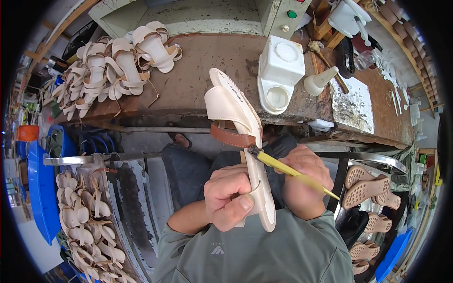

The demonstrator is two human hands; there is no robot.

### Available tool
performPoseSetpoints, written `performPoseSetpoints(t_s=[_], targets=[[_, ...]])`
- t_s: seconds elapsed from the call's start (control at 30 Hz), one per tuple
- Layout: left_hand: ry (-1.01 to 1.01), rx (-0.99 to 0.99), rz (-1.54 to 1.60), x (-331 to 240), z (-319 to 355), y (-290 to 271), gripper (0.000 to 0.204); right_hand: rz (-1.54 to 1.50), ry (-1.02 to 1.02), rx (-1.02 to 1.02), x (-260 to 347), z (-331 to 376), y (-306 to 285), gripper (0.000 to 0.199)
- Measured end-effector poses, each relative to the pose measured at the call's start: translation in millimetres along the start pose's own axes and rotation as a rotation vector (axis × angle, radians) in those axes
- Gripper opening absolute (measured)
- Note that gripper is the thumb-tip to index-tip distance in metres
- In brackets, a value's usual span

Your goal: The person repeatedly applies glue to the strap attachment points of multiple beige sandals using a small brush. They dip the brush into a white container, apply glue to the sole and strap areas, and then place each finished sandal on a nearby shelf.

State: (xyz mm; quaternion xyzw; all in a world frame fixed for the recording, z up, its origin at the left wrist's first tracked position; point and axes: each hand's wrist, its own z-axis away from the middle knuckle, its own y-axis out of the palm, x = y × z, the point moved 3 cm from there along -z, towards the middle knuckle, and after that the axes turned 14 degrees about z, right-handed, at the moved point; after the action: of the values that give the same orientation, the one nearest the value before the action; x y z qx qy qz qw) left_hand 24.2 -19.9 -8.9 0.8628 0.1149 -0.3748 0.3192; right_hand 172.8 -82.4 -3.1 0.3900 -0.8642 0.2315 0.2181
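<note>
A cream sandal [258,181] with a wide toe band and a brown strap [231,136] is gripped in my left hand [230,198], fingers closed round its lower end, toe pointing away from me. My right hand [309,170] is closed on a brush [285,168] with a yellow handle. Its dark bristle end meets the sandal's side edge just below the brown strap; whether it presses on the strap or the sole edge I cannot tell. Part of my right hand is blurred.
Piled cream sandals [125,61] lie on the workbench [203,52] at the far left, more sandals [87,221] at my left. A white dispenser [282,61] and a whitish funnel-shaped piece [321,81] stand on the bench. Tan soles [365,191] sit in a rack at my right.
</note>
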Motion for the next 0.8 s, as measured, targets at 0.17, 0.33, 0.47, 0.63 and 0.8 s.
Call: performPoseSetpoints(t_s=[0.17,0.33,0.47,0.63,0.8], targets=[[0.030,0.016,-0.015,-8,6,3,0.022,-0.027,-0.004,-0.009,12,6,0,0.023],[0.072,0.004,-0.024,-18,9,8,0.021,-0.043,0.007,0.038,25,8,-2,0.022],[0.081,0.009,-0.052,-23,14,8,0.021,-0.079,-0.001,0.025,33,11,-2,0.021],[0.105,-0.017,-0.064,-28,18,8,0.020,-0.134,0.010,0.049,41,12,-3,0.019],[0.051,0.009,-0.090,-31,27,6,0.026,-0.201,0.024,0.084,45,18,-9,0.018]])
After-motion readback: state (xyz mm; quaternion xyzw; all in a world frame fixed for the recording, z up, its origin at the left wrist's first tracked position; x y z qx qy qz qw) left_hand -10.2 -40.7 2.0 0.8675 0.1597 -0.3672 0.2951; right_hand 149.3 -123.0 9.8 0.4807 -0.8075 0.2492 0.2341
